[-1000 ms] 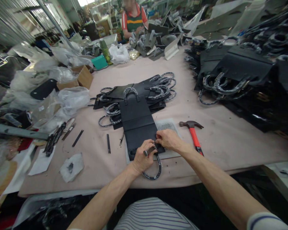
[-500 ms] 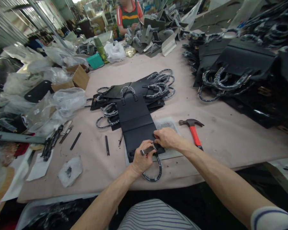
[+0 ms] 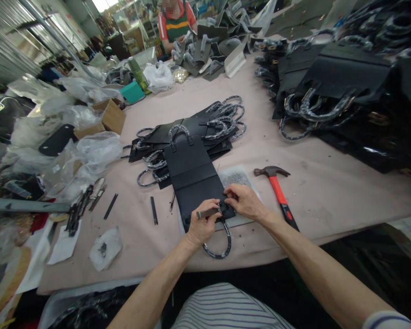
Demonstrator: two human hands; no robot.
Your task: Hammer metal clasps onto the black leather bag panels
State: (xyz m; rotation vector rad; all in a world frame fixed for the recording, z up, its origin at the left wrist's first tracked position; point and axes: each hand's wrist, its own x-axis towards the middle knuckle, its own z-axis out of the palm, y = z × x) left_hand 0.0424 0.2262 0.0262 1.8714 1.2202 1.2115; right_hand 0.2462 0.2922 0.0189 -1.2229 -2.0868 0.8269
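Note:
A black bag panel (image 3: 196, 171) lies flat before me, partly over a pale board (image 3: 238, 176). One plastic-wrapped handle stands at its far end; another wrapped handle (image 3: 228, 237) loops off the near end toward me. My left hand (image 3: 203, 224) is closed around a short metal punch-like tool (image 3: 207, 213), at the near handle's base. My right hand (image 3: 243, 200) has thumb and fingertips pinched together at the panel's near right corner; whatever they hold is too small to make out. To the right lies a claw hammer (image 3: 276, 187) with a red and black grip.
Behind the panel is a pile of black bag panels (image 3: 183, 123) with wrapped handles. More black bags (image 3: 342, 82) are heaped at right. Thin dark rods (image 3: 154, 210) and a plastic bag (image 3: 105, 246) lie at left, near a cardboard box (image 3: 113, 116). A person (image 3: 176, 25) sits across the table.
My right hand has shifted slightly right, away from my left hand, its fingers still pinched. The tool in my left hand now tilts flatter. The whole view has turned a little.

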